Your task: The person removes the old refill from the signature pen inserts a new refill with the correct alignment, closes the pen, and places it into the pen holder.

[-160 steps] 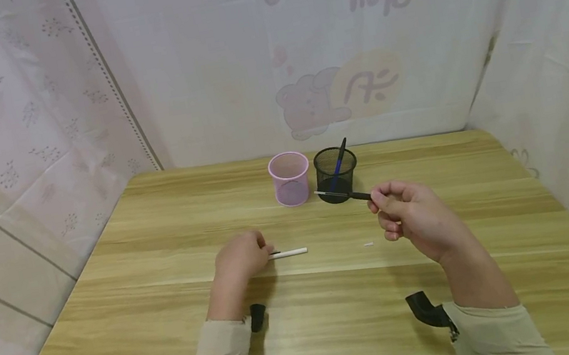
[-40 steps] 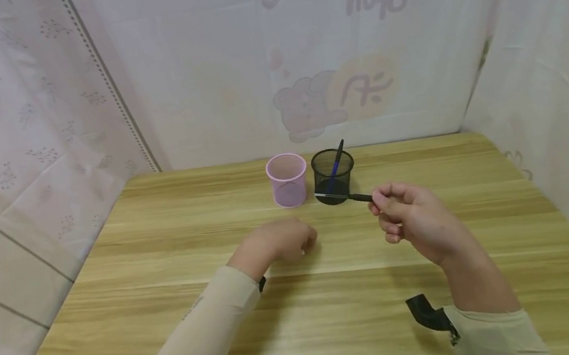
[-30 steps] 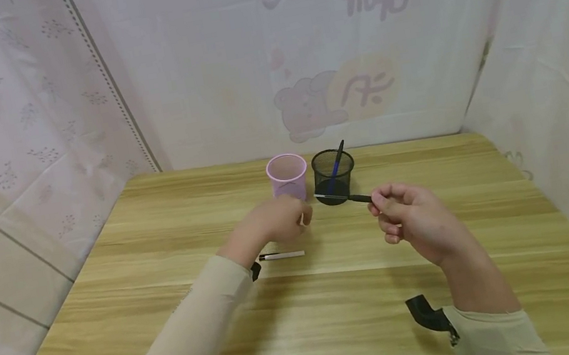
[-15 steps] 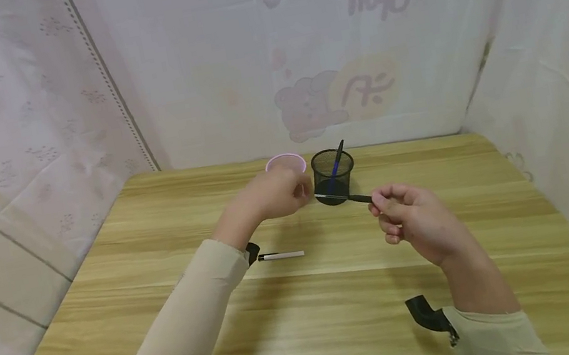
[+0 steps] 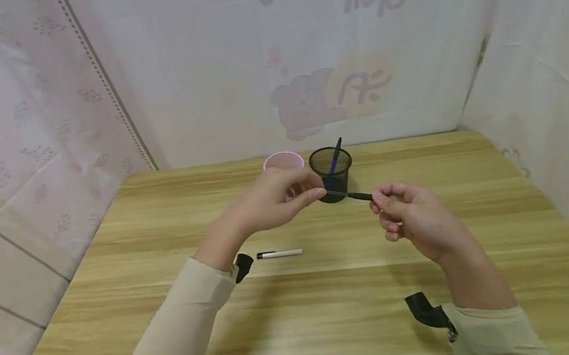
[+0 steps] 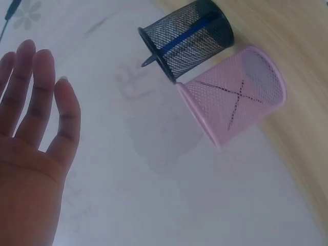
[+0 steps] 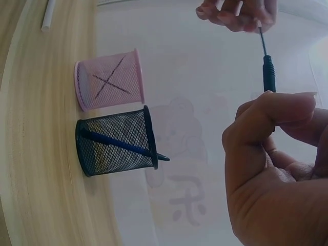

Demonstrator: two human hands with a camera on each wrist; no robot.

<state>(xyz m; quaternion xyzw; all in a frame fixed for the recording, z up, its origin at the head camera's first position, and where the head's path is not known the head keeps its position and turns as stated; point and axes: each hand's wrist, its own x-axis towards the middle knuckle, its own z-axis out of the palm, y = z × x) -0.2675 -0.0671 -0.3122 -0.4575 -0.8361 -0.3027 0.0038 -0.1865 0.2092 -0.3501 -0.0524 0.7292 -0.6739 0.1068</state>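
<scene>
My right hand point(image 5: 419, 214) pinches the black ribbed grip point(image 7: 269, 74) of a pen, from which a thin refill point(image 7: 263, 43) sticks out to the left. At the refill's far end is my left hand point(image 5: 277, 198), thumb and forefinger meeting there around a small white cone point(image 7: 259, 23), mostly covered by the fingertips. In the left wrist view the other fingers point(image 6: 40, 102) look nearly straight and the pinch is out of sight. A white pen barrel point(image 5: 282, 254) with a black end lies on the table below the left hand.
Behind the hands stand a pink mesh pen holder point(image 7: 110, 82), partly covered by my left hand in the head view, and a black mesh pen holder point(image 7: 118, 146) with a blue and black pen point(image 5: 338, 150) in it. Patterned cloth hangs behind the wooden table point(image 5: 346, 331).
My left hand has moved from the table up and right to the refill's end. The small white cone that lay on the table has been picked up. My right hand stays in place.
</scene>
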